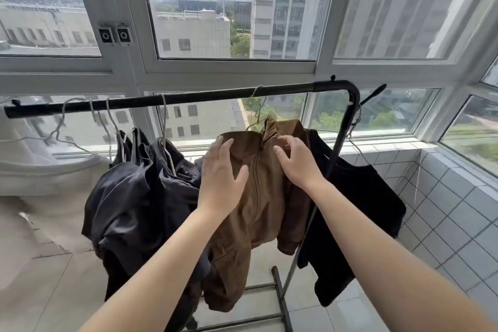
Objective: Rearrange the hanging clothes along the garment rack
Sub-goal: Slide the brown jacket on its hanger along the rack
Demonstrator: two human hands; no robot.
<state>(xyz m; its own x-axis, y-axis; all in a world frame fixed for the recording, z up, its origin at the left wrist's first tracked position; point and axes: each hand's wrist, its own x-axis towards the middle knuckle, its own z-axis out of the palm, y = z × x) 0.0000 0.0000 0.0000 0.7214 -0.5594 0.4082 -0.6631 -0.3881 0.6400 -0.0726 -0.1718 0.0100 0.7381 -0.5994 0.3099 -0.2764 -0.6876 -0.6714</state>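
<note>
The brown zip jacket (258,197) is pressed by open left hand (221,170) and right hand (296,162), ungripped; its wire hanger (256,105) could be unhooked by a careless push.

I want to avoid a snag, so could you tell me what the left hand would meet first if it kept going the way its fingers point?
The left hand likely meets the brown jacket shoulder at once; its fingertips seem already there.

rack (188,98) | black rail | hung: dark clothes (140,197), brown jacket (258,210), black top (361,210)
</note>
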